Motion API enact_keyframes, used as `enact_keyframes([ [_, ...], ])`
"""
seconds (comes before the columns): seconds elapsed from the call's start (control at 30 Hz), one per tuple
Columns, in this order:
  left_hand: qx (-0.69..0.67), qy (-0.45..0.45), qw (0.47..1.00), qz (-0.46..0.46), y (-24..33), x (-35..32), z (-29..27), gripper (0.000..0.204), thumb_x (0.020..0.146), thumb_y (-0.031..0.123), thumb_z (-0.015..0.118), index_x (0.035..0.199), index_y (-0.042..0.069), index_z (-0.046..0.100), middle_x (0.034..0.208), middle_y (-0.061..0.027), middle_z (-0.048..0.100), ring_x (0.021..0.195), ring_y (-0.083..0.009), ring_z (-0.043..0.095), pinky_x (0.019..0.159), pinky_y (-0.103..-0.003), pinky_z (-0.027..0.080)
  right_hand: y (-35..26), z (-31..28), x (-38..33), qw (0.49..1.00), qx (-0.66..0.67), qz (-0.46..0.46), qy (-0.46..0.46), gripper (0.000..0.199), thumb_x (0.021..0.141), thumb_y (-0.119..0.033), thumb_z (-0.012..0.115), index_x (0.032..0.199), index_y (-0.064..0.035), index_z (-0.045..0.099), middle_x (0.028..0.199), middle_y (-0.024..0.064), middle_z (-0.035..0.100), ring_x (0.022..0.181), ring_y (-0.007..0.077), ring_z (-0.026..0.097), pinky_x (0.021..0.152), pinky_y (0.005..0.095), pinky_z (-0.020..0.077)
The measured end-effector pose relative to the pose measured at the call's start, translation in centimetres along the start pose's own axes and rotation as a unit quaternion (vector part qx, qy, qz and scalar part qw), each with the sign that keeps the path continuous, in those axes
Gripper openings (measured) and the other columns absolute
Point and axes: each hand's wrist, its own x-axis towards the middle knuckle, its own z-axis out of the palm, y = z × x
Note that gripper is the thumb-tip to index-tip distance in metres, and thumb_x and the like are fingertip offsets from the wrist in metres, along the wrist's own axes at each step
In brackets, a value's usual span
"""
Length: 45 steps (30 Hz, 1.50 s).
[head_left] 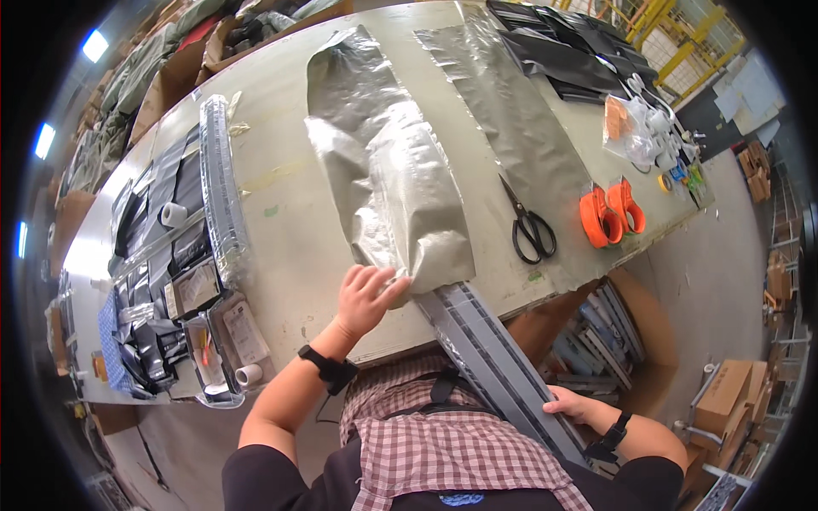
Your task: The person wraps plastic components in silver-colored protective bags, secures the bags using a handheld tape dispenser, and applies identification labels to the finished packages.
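A long crinkled silver-grey plastic sleeve [409, 170] lies across the middle of the table. My left hand [366, 298] is closed on its near edge, fingers pinching the film. My right hand [569, 404] grips the side of a long grey panel [503, 349] with dark stripes, low beside my body. The panel slants over the table's front edge, and its far end goes out of sight at the sleeve's near end; whether it lies inside or beneath the film I cannot tell. Right of the sleeve rest black-handled scissors [532, 234], closed.
Two orange tape dispensers [601, 218] stand near the right table edge, by a flat silver-grey sheet [520, 119]. Black packs [562, 64] and a clear bag [630, 128] sit farther back. A wrapped strip [223, 187] and trays [239, 332] occupy the left. A carton [656, 341] stands below.
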Motion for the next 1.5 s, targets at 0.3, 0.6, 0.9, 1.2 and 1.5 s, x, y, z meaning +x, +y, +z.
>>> enact_keyframes([
  [0.3,-0.050,-0.029,0.850,-0.524,-9.0,-0.3,7.2,0.019,0.077,0.000,0.050,0.093,0.004,0.059,0.080,-0.0225,0.059,0.078,-0.0426,0.055,0.065,-0.048,0.043,-14.8,4.4,12.6,0.991,-0.039,-0.065,-0.110,0.059,0.087,-0.049,0.049,0.118,0.0004,0.053,0.106,0.0090,0.061,0.097,0.0161,0.059,0.085,0.0298,0.0465],
  [0.6,-0.001,0.034,0.893,-0.449,-8.1,-5.2,5.3,0.011,0.081,0.005,0.049,0.085,0.002,0.058,0.074,-0.0209,0.059,0.070,-0.0425,0.054,0.059,-0.049,0.042,-22.8,11.1,19.3,0.774,-0.612,-0.144,0.076,0.075,0.084,-0.065,0.042,0.107,0.0040,0.058,0.097,0.0235,0.062,0.092,0.0304,0.060,0.082,0.0378,0.0463],
  [0.9,-0.284,-0.037,0.611,-0.738,-9.9,-0.8,4.6,0.021,0.082,0.017,0.053,0.078,-0.002,0.059,0.075,-0.0248,0.060,0.072,-0.0434,0.056,0.060,-0.046,0.043,-30.3,13.7,28.5,0.543,-0.600,-0.448,0.381,0.067,0.079,-0.039,0.064,0.121,0.0089,0.046,0.075,0.0216,0.063,0.071,0.0361,0.064,0.064,0.0400,0.0528],
  [1.2,0.013,-0.077,0.828,-0.555,-9.9,-2.5,5.5,0.018,0.080,0.019,0.055,0.087,0.005,0.063,0.080,-0.0211,0.063,0.078,-0.0398,0.060,0.067,-0.047,0.048,-30.1,15.4,25.9,0.494,-0.663,-0.406,0.389,0.051,0.085,-0.049,0.053,0.083,0.0010,0.056,0.074,0.0174,0.064,0.073,0.0318,0.065,0.063,0.0369,0.0531],
  [1.5,-0.033,-0.471,0.815,-0.335,-0.2,-6.9,-1.5,0.011,0.067,0.009,0.055,0.074,0.007,0.063,0.073,-0.0165,0.063,0.072,-0.0364,0.061,0.062,-0.046,0.048,-20.8,2.8,21.6,0.356,-0.786,-0.493,0.111,0.005,0.076,-0.008,0.050,0.072,-0.0045,0.050,0.054,0.0125,0.052,0.049,0.0269,0.056,0.047,0.0409,0.0445],
])
